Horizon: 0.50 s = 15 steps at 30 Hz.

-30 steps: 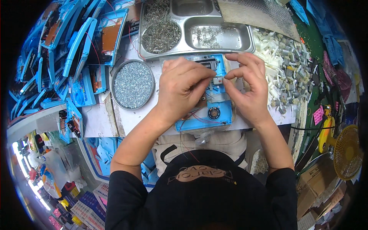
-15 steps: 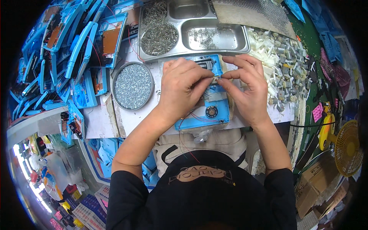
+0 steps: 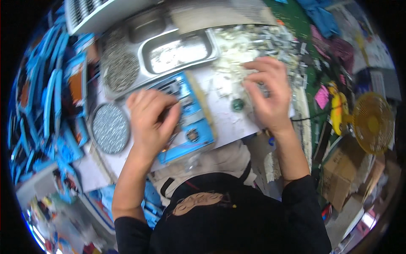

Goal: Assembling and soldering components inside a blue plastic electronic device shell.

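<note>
A light blue plastic casing [image 3: 192, 146] lies on the table in front of me, with dark and grey fittings and a small round dark part in it. At its left side, my left hand [image 3: 150, 116] is closed, thumb and forefinger tips together over the casing. Anything between those tips is too blurred to make out. My right hand [image 3: 270, 91] hovers off to the right near the heap of white and grey small parts [image 3: 237, 46], fingers curved and apart, with nothing seen in it. A small dark green round thing [image 3: 238, 105] is just left of it.
A round tub of small silvery pieces [image 3: 111, 128] stands left of the casing. Behind is a metal compartment tray [image 3: 179, 65] holding small metal parts. Blue casings [image 3: 50, 89] with wires are stacked at far left. A yellow fan [image 3: 373, 122] stands at right.
My hands have parted; the right hand has left the casing and moved toward the heap of parts. The whole view has turned and shifted, and the green round thing now shows.
</note>
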Available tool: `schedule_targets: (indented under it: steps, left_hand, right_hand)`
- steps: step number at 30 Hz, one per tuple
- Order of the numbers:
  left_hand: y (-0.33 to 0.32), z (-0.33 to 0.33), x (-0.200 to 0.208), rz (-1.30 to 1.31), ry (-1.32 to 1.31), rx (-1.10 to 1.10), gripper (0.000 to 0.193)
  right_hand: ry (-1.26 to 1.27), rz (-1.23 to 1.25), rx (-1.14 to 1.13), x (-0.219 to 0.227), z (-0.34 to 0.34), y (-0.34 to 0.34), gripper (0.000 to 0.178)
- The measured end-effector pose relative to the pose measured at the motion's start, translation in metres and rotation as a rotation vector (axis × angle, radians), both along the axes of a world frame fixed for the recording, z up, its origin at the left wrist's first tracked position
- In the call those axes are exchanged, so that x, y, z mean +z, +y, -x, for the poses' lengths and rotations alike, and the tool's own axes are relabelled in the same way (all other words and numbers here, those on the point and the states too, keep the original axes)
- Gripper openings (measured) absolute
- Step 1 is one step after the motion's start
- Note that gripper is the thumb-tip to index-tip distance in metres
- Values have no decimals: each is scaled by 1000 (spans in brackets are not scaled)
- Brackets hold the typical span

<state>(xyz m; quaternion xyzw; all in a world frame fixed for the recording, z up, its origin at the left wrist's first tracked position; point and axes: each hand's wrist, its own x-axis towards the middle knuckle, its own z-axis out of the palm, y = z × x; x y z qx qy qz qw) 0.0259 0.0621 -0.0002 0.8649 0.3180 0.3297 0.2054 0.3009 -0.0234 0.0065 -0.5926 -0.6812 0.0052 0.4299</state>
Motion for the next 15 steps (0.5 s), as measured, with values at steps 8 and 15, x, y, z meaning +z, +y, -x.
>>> schedule_targets:
  steps: [8, 15]
  left_hand:
    - [-7, -4, 6, -40, 97, 19, 10]
    - [-2, -6, -7, -20, -18, 48, 14]
  right_hand:
    - [1340, -155, -521, 5, -192, -49, 20]
    - [904, -322, -786, 8, -232, -74, 30]
